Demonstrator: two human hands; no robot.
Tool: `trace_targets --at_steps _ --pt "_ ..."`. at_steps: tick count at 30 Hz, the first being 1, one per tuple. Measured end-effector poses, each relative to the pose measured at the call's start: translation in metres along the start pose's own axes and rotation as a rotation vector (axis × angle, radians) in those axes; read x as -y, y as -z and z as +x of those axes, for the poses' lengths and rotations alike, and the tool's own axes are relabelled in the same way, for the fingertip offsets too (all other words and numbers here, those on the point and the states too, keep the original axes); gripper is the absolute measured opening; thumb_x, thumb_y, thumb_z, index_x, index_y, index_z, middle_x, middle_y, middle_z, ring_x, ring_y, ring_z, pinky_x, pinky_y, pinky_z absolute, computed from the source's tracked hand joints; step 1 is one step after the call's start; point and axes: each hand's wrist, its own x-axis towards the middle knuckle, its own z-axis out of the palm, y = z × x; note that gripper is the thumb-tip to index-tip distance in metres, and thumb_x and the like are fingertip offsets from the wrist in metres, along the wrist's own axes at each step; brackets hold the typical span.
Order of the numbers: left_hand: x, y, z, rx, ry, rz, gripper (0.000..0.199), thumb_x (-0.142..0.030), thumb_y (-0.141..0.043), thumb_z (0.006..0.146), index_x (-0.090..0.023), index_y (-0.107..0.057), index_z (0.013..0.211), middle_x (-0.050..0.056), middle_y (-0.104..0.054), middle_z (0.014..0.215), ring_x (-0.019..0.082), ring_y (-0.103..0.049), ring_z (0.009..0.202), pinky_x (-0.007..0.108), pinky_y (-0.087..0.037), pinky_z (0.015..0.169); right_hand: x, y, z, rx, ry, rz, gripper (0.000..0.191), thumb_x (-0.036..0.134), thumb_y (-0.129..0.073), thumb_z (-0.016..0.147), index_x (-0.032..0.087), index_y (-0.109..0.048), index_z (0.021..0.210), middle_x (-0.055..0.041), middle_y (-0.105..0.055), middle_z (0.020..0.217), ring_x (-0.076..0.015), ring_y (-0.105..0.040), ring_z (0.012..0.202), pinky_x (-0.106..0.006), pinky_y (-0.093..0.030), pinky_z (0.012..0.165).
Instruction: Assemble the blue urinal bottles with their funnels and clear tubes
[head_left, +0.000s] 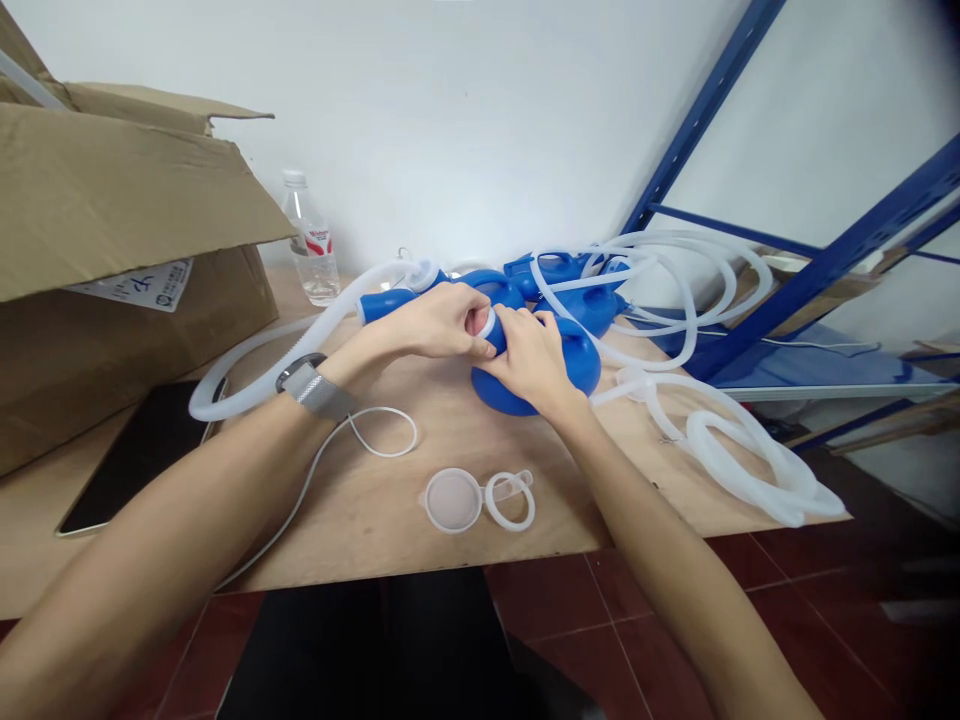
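Note:
A blue plastic container [581,362] with a rounded body lies on the wooden table [382,510]. My right hand [531,350] is wrapped round its neck. At the whitish rim of the neck's mouth, my left hand [448,322] has its fingers closed; what the fingertips grip, if anything, is hidden. Behind my hands are more blue containers [592,305] with clear hoses [694,290]. Nearer the front edge lies a translucent round cap [453,500], joined by a strap to a ring [511,502].
An open cardboard box [135,200] stands at the left, beside a dark tablet [142,450]. A water bottle [315,250] is near the wall. A thin white cable [307,485] crosses the table under my left arm. Blue metal shelving [832,370] rises at the right.

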Motion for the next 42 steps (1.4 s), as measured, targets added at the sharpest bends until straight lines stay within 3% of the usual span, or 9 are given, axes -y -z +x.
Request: trace_targets --at_steps 12,18,22,26,29,32,35,38,42 --pt "-0.004 0.013 0.003 0.098 0.048 -0.028 0.029 -0.034 -0.084 0.071 -0.019 -0.060 0.064 -0.002 -0.060 0.063 0.013 -0.052 0.059 0.029 -0.036 0.058 0.001 0.001 0.001 0.025 0.002 -0.019 0.036 0.043 -0.062 0.093 0.018 -0.064 0.118 -0.0147 -0.077 0.109 -0.0368 -0.064 0.105 -0.046 -0.038 0.093" --pt "-0.036 0.004 -0.048 -0.280 0.013 0.335 0.021 -0.036 -0.064 0.096 -0.017 -0.073 0.100 0.008 -0.076 0.097 0.023 -0.069 0.090 0.035 -0.049 0.081 -0.001 -0.004 0.000 -0.004 -0.020 -0.038 0.046 0.051 -0.055 0.100 0.014 -0.062 0.126 -0.0175 -0.076 0.115 -0.0376 -0.065 0.109 -0.048 -0.038 0.099" --pt "-0.058 -0.039 -0.117 0.025 -0.162 0.334 0.036 -0.047 -0.057 0.104 -0.022 -0.068 0.129 0.010 -0.072 0.134 0.029 -0.067 0.121 0.041 -0.053 0.100 0.000 -0.005 -0.001 0.004 -0.022 -0.029 0.054 0.059 -0.054 0.101 0.012 -0.063 0.125 -0.0190 -0.076 0.114 -0.0378 -0.066 0.111 -0.050 -0.038 0.104" --pt "-0.046 -0.081 -0.157 0.155 -0.217 0.522 0.048 -0.045 -0.055 0.106 -0.012 -0.061 0.141 0.018 -0.068 0.141 0.036 -0.065 0.128 0.050 -0.052 0.106 -0.002 -0.007 0.003 -0.069 -0.009 0.030 0.067 0.065 -0.058 0.098 0.011 -0.059 0.138 -0.0209 -0.074 0.126 -0.0387 -0.065 0.122 -0.062 -0.025 0.121" --pt "-0.030 -0.082 -0.160 0.201 -0.196 0.479 0.044 -0.037 -0.056 0.105 -0.015 -0.059 0.143 0.017 -0.069 0.140 0.033 -0.067 0.126 0.048 -0.053 0.105 -0.008 0.004 0.003 -0.180 0.017 0.102 0.080 0.070 -0.064 0.092 0.015 -0.051 0.150 -0.0198 -0.066 0.144 -0.0406 -0.055 0.139 -0.073 -0.010 0.126" --pt "-0.019 -0.068 -0.158 0.202 -0.122 0.407 0.044 -0.029 -0.055 0.104 -0.017 -0.057 0.146 0.016 -0.068 0.139 0.033 -0.067 0.124 0.048 -0.054 0.103 -0.013 0.035 -0.012 -0.235 0.039 0.290 0.061 0.064 -0.067 0.094 0.022 -0.063 0.138 -0.0138 -0.071 0.136 -0.0368 -0.062 0.132 -0.066 -0.032 0.123" --pt "-0.011 -0.057 -0.159 0.204 -0.069 0.337 0.043 -0.029 -0.053 0.104 -0.017 -0.057 0.145 0.017 -0.066 0.140 0.034 -0.065 0.125 0.050 -0.054 0.104 -0.008 0.070 -0.049 0.094 0.158 0.593 0.042 0.053 -0.065 0.100 0.027 -0.068 0.133 -0.0070 -0.078 0.117 -0.0266 -0.075 0.107 -0.045 -0.059 0.100" --pt "-0.007 -0.055 -0.158 0.225 -0.046 0.279 0.041 -0.030 -0.056 0.102 -0.020 -0.060 0.141 0.015 -0.067 0.137 0.033 -0.067 0.121 0.047 -0.054 0.101 0.005 0.081 -0.088 0.493 0.244 0.550 0.074 0.062 -0.076 0.089 0.033 -0.055 0.154 -0.0082 -0.064 0.151 -0.0323 -0.063 0.136 -0.048 -0.056 0.109" --pt "-0.004 -0.054 -0.148 0.182 -0.078 0.237 0.041 -0.024 -0.060 0.096 -0.020 -0.063 0.137 0.014 -0.069 0.131 0.032 -0.066 0.118 0.047 -0.054 0.100 0.019 0.060 -0.106 0.644 0.227 0.515 0.071 0.052 -0.071 0.097 0.035 -0.046 0.161 -0.0082 -0.057 0.159 -0.0323 -0.054 0.146 -0.054 -0.048 0.119"
